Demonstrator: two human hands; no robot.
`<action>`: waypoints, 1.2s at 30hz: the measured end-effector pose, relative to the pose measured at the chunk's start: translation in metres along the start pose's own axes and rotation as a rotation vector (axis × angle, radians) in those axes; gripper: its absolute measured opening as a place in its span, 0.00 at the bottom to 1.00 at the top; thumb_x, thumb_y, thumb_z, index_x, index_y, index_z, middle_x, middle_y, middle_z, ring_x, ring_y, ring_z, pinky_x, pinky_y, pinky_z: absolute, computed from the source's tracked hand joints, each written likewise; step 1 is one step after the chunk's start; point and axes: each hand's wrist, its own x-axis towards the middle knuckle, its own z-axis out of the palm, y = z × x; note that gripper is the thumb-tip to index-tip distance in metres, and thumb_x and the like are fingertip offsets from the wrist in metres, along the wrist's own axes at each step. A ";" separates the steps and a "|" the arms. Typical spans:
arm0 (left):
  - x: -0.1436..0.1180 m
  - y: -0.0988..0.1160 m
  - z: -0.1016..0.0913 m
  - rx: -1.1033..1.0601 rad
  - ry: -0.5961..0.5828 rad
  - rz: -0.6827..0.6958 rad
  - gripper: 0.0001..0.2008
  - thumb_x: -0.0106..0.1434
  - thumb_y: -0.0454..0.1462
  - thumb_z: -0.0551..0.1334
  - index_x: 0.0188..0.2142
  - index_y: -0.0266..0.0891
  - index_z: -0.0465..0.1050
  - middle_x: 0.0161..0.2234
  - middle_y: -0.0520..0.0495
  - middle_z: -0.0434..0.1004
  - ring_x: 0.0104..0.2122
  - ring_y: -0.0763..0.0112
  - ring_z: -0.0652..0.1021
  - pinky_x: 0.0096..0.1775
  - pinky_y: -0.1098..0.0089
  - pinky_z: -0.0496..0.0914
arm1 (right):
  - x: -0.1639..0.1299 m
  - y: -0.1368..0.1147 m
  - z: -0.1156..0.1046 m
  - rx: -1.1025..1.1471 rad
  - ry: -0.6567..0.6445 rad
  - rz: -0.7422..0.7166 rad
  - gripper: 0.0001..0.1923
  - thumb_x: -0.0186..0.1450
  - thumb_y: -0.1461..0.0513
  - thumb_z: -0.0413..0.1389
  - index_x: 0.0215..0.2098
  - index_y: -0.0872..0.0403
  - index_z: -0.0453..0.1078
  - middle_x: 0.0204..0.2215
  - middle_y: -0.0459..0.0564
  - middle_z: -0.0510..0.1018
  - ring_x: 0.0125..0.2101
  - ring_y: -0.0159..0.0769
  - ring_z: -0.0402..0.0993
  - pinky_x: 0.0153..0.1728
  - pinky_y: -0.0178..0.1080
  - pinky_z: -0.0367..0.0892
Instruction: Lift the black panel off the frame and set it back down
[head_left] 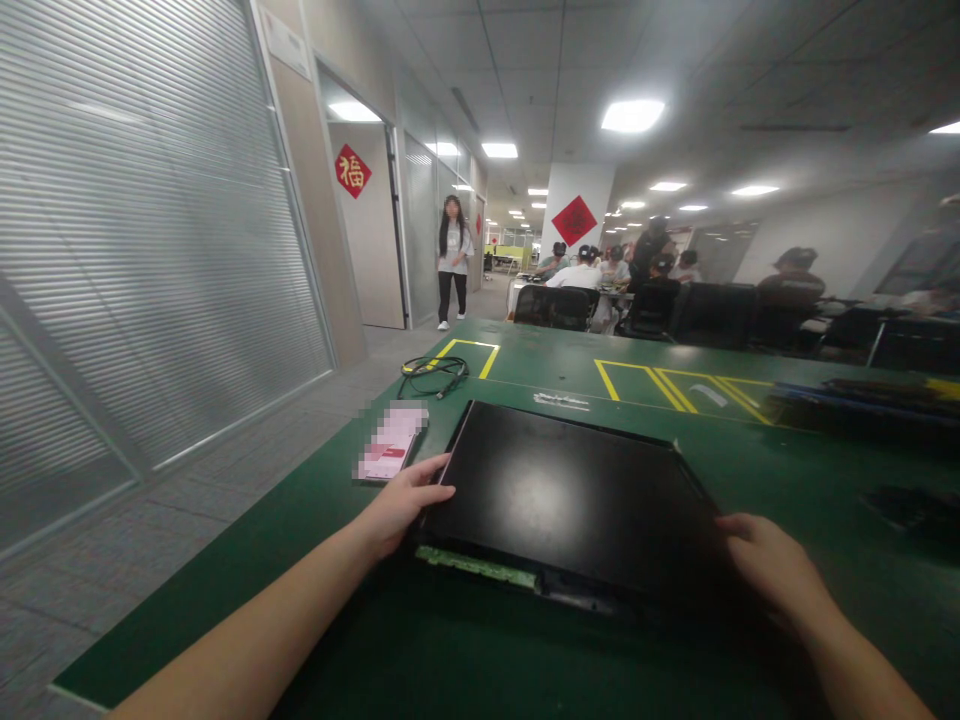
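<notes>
Left hand (401, 502) at 9 o'clock, right hand (772, 565) at 3, I grip the black panel (562, 500) by opposite edges: likely stiff, slick, fragile, so edges only.

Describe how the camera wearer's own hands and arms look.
The left hand and right hand are gloveless. No sleeve shows on the left forearm or right forearm, and no watch or bracelet is visible.
</notes>
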 end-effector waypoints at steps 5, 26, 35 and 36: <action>0.002 -0.002 -0.001 0.005 -0.008 0.042 0.40 0.45 0.31 0.77 0.59 0.38 0.77 0.49 0.40 0.87 0.45 0.53 0.86 0.48 0.61 0.78 | -0.001 -0.002 -0.001 -0.018 -0.010 -0.003 0.22 0.58 0.63 0.52 0.46 0.56 0.83 0.49 0.60 0.84 0.49 0.52 0.80 0.45 0.45 0.73; -0.008 0.007 0.008 -0.134 -0.172 0.142 0.35 0.52 0.33 0.76 0.60 0.38 0.76 0.60 0.38 0.80 0.59 0.48 0.79 0.62 0.54 0.68 | -0.002 -0.005 -0.005 0.073 -0.014 0.029 0.21 0.56 0.55 0.53 0.40 0.54 0.81 0.44 0.61 0.85 0.46 0.56 0.80 0.45 0.50 0.72; -0.008 0.004 0.008 -0.205 -0.236 0.178 0.40 0.55 0.30 0.73 0.67 0.40 0.69 0.64 0.39 0.75 0.63 0.49 0.75 0.63 0.56 0.68 | -0.002 -0.012 -0.011 0.231 0.028 0.133 0.39 0.59 0.43 0.50 0.60 0.55 0.73 0.46 0.61 0.84 0.45 0.59 0.80 0.48 0.55 0.72; -0.008 0.004 0.008 -0.205 -0.243 0.187 0.40 0.55 0.30 0.74 0.67 0.40 0.69 0.65 0.40 0.75 0.63 0.49 0.75 0.63 0.57 0.68 | -0.001 -0.011 -0.011 0.249 0.030 0.141 0.36 0.59 0.43 0.50 0.56 0.55 0.76 0.46 0.62 0.84 0.48 0.60 0.80 0.49 0.55 0.71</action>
